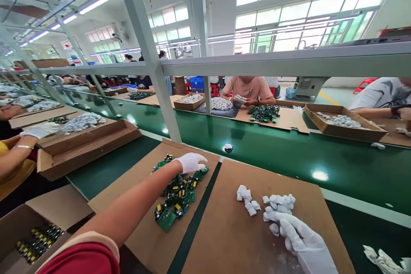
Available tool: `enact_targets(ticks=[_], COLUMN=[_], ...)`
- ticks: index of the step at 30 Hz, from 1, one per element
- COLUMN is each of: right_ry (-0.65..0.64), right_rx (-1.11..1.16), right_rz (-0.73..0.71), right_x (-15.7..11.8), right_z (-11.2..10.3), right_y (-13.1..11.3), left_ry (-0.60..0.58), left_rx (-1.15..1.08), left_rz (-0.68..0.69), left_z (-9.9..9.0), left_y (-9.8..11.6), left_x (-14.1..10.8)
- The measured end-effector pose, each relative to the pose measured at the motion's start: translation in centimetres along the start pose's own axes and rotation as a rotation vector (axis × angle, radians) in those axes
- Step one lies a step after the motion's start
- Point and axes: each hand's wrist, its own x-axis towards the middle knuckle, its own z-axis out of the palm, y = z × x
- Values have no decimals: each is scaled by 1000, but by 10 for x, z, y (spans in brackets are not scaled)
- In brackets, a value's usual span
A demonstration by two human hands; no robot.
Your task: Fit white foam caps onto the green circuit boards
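Note:
My left hand, in a white glove, reaches over the upper end of a pile of green circuit boards on a cardboard sheet. Its fingers point right, slightly curled; whether they hold a board is hidden. At the lower right, my gloved right hand has its fingers bent at the near edge of a cluster of small white pieces on a second cardboard sheet. A white piece shows by its fingertips. A smaller group of white pieces lies left of that cluster.
Beyond the cardboard runs a green conveyor belt carrying a small white-and-black item. A grey frame post rises ahead. Boards fill a carton at lower left. People work across the belt and at left, beside a long cardboard tray.

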Motion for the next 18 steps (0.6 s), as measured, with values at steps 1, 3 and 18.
enact_targets(ticks=[1, 3, 18], right_ry=[-30, -86, -110], right_rx=[-8, -27, 141], right_rz=[-19, -30, 82], right_x=[1, 3, -5], right_z=[1, 3, 3], right_y=[-1, -4, -8], left_ry=[5, 19, 142], left_rx=[10, 14, -813], left_rz=[-16, -42, 22], left_z=[1, 8, 35], left_y=[-2, -1, 70], left_x=[-5, -9, -7])
